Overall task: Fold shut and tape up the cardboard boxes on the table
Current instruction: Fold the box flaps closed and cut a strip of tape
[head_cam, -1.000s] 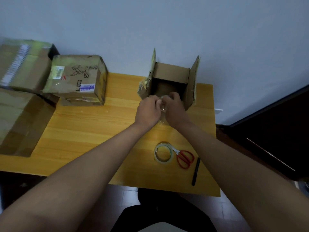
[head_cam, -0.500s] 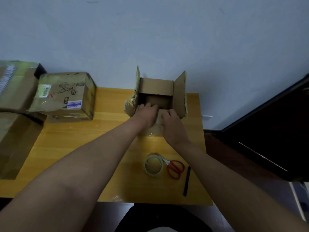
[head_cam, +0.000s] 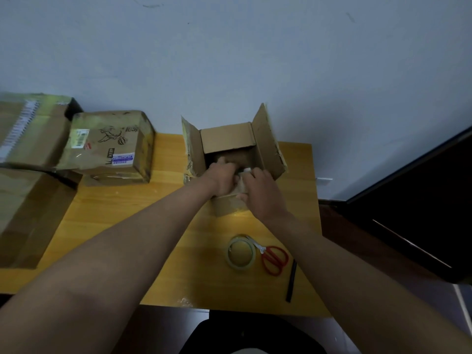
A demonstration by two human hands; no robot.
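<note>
A small open cardboard box (head_cam: pixel 227 136) stands at the back middle of the wooden table (head_cam: pixel 122 215). Its left, right and far flaps stand up. My left hand (head_cam: pixel 222 176) and my right hand (head_cam: pixel 264 194) meet at its near edge and grip the near flap, fingers curled over into the opening. Something small and white shows between my fingertips; what it is cannot be told. Nearer to me lie a roll of clear tape (head_cam: pixel 229 254) and red-handled scissors (head_cam: pixel 264 254), touching each other.
A black pen (head_cam: pixel 291 282) lies right of the scissors, near the table's front right corner. A closed box with labels (head_cam: pixel 109 144) sits at the back left, beside more boxes (head_cam: pixel 30 129) and a large flat one (head_cam: pixel 23 213). A dark cabinet (head_cam: pixel 421 200) is at the right.
My hands have moved from in front of the box onto its near flap and over the opening. The camera view has shifted, so the table sits lower in frame.
</note>
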